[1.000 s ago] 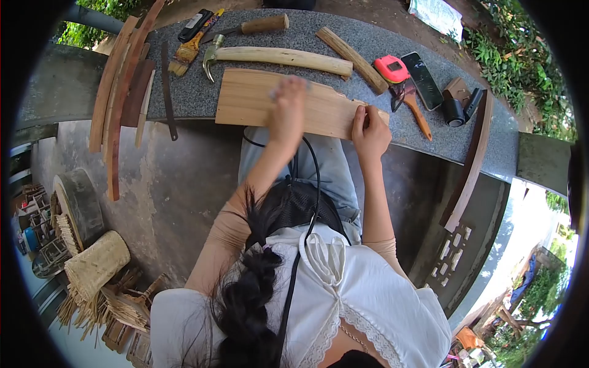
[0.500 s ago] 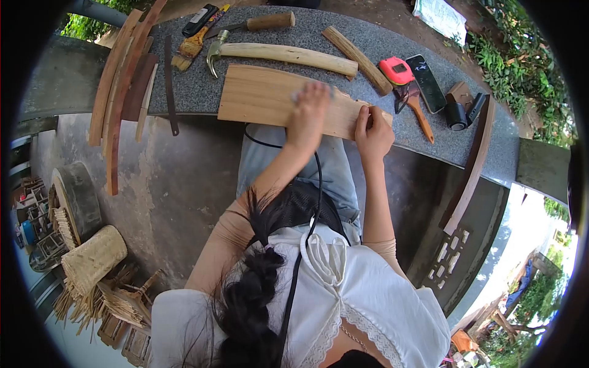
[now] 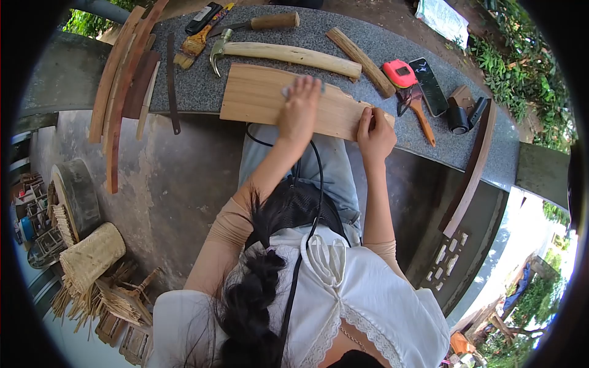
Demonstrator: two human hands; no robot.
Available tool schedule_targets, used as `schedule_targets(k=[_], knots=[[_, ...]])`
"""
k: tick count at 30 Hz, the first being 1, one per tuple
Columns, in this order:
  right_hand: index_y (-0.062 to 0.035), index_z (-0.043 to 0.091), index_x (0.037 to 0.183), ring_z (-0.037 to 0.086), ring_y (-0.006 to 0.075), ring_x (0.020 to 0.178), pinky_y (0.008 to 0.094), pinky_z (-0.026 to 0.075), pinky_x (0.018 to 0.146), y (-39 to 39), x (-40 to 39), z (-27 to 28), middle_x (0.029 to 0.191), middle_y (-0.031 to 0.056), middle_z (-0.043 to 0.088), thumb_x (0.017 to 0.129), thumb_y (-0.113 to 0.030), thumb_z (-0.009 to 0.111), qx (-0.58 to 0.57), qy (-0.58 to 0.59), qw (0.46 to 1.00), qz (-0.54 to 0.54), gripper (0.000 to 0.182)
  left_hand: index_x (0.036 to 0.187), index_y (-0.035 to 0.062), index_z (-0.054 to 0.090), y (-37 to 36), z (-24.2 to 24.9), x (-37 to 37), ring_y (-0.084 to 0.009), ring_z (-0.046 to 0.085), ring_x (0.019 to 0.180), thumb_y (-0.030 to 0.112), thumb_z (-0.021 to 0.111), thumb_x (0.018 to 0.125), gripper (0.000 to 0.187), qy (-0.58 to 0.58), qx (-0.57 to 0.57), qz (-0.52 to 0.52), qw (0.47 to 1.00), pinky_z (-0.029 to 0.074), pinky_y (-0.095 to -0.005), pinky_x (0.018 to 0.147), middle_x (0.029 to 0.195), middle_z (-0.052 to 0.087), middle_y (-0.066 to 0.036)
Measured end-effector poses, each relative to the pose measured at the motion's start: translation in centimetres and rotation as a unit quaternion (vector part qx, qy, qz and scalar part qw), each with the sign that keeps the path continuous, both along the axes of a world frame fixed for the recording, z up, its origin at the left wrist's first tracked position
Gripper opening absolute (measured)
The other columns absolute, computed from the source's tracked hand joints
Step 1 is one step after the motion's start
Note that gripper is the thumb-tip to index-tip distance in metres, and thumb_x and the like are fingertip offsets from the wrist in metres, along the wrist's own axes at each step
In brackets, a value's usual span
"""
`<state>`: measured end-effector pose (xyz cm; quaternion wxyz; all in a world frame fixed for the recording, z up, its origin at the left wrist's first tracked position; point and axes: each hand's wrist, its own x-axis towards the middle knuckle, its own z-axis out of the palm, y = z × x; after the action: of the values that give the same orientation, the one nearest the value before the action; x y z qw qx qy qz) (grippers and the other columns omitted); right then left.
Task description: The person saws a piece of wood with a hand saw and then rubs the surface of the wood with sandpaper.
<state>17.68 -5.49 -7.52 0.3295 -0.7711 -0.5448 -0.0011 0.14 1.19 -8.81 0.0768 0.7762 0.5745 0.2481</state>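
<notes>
A flat wooden board (image 3: pixel 254 92) lies along the near edge of the stone worktop, its far edge notched toward the right. My left hand (image 3: pixel 299 113) presses down on the middle of the board, fingers together over a small greyish piece of sandpaper (image 3: pixel 286 91), mostly hidden beneath them. At the board's right end my right hand (image 3: pixel 376 133) is closed on it, thumb and bent fingers at the edge. Just beyond the board lies a claw hammer (image 3: pixel 288 54) with a pale wooden handle.
On the granite worktop (image 3: pixel 205 92) lie a paintbrush (image 3: pixel 193 46), a wood-handled tool (image 3: pixel 273 21), a wooden stick (image 3: pixel 362 61), a red tape measure (image 3: pixel 400 73), a phone (image 3: pixel 428 86) and another brush (image 3: pixel 421 119). Wooden strips (image 3: pixel 113 116) overhang the left edge; a curved strip (image 3: pixel 472 168) overhangs the right.
My left hand has slid slightly left and toward me along the board with the sandpaper. My right hand keeps its hold on the right end. The whole view has shifted slightly.
</notes>
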Motion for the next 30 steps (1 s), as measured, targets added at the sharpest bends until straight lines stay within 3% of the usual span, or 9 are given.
schedule_targets(k=[3, 8, 11, 16, 22, 25, 27, 29, 30], knots=[[-0.0087, 0.061, 0.079, 0.060, 0.0286, 0.055, 0.0379, 0.044, 0.050, 0.0, 0.1, 0.0, 0.062, 0.0091, 0.060, 0.091, -0.029, 0.055, -0.007, 0.000, 1.000, -0.001, 0.024, 0.130, 0.0062, 0.053, -0.2, 0.8, -0.3, -0.0303, 0.047, 0.127, 0.004, 0.041, 0.091, 0.040, -0.012, -0.016, -0.093, 0.995, 0.041, -0.0391, 0.104, 0.137, 0.049, -0.014], [-0.0089, 0.061, 0.079, 0.060, 0.0286, 0.055, 0.0379, 0.044, 0.050, -0.1, 0.1, -0.3, 0.062, 0.0089, 0.060, 0.092, -0.030, 0.055, 0.000, -0.002, 1.000, -0.001, 0.025, 0.128, 0.0080, 0.055, 4.5, 0.0, -9.9, -0.0279, 0.048, 0.126, 0.004, 0.042, 0.091, 0.039, 0.000, 0.003, 0.057, 0.998, 0.042, -0.0386, 0.104, 0.134, 0.052, -0.013], [-0.0088, 0.060, 0.079, 0.060, 0.0287, 0.055, 0.0379, 0.043, 0.050, 0.1, 0.0, -0.1, 0.061, 0.0086, 0.059, 0.092, -0.031, 0.055, -0.027, -0.005, 1.000, -0.005, 0.026, 0.126, 0.0083, 0.056, 2.1, 0.2, -4.5, -0.0297, 0.049, 0.125, 0.004, 0.044, 0.090, 0.039, -0.009, 0.012, 0.014, 1.000, 0.044, -0.0380, 0.101, 0.134, 0.052, -0.014], [-0.0088, 0.060, 0.078, 0.059, 0.0281, 0.054, 0.0378, 0.043, 0.049, 0.0, 0.0, -0.1, 0.060, 0.0085, 0.059, 0.092, -0.030, 0.054, -0.002, -0.002, 1.000, 0.001, 0.026, 0.123, 0.0079, 0.058, -3.0, -0.1, 3.6, -0.0289, 0.053, 0.121, 0.005, 0.046, 0.089, 0.036, -0.051, 0.020, -0.163, 0.985, 0.050, -0.0371, 0.095, 0.129, 0.056, -0.013], [-0.0089, 0.060, 0.078, 0.059, 0.0287, 0.055, 0.0378, 0.043, 0.050, 0.0, 0.0, -0.1, 0.061, 0.0084, 0.059, 0.092, -0.030, 0.054, -0.012, -0.008, 1.000, -0.001, 0.026, 0.118, 0.0053, 0.061, 3.0, 0.5, -9.5, -0.0299, 0.054, 0.118, -0.001, 0.044, 0.087, 0.036, -0.017, 0.030, 0.050, 0.998, 0.048, -0.0394, 0.095, 0.125, 0.059, -0.012], [-0.0089, 0.060, 0.078, 0.059, 0.0289, 0.054, 0.0381, 0.043, 0.050, 0.1, -0.1, -0.1, 0.060, 0.0084, 0.059, 0.092, -0.030, 0.054, 0.003, 0.000, 1.000, -0.002, 0.026, 0.119, 0.0043, 0.060, 0.7, 0.6, -5.2, -0.0298, 0.053, 0.120, 0.000, 0.045, 0.087, 0.036, 0.018, 0.038, 0.048, 0.998, 0.047, -0.0396, 0.096, 0.126, 0.058, -0.013], [-0.0090, 0.060, 0.078, 0.059, 0.0290, 0.054, 0.0383, 0.043, 0.050, 0.1, 0.0, -0.1, 0.060, 0.0084, 0.059, 0.092, -0.030, 0.053, 0.003, -0.005, 1.000, -0.002, 0.026, 0.122, 0.0039, 0.058, -1.9, 0.7, 0.3, -0.0293, 0.055, 0.119, 0.004, 0.048, 0.087, 0.036, -0.016, -0.020, -0.029, 0.999, 0.048, -0.0394, 0.097, 0.130, 0.056, -0.013], [-0.0090, 0.060, 0.078, 0.059, 0.0290, 0.054, 0.0386, 0.043, 0.050, -0.1, 0.0, -0.1, 0.060, 0.0084, 0.059, 0.092, -0.030, 0.053, 0.002, -0.014, 1.000, 0.000, 0.026, 0.123, 0.0107, 0.059, -4.0, 0.2, 4.1, -0.0278, 0.051, 0.123, 0.002, 0.046, 0.087, 0.039, -0.065, 0.022, -0.142, 0.987, 0.045, -0.0384, 0.100, 0.130, 0.055, -0.011], [-0.0089, 0.060, 0.078, 0.060, 0.0291, 0.055, 0.0388, 0.043, 0.050, -0.1, 0.0, 0.0, 0.061, 0.0085, 0.059, 0.092, -0.030, 0.053, -0.009, -0.008, 1.000, 0.000, 0.026, 0.123, 0.0107, 0.059, -3.8, 0.1, 4.0, -0.0278, 0.051, 0.123, 0.002, 0.046, 0.087, 0.039, -0.071, 0.023, -0.139, 0.987, 0.045, -0.0384, 0.100, 0.130, 0.055, -0.011]])
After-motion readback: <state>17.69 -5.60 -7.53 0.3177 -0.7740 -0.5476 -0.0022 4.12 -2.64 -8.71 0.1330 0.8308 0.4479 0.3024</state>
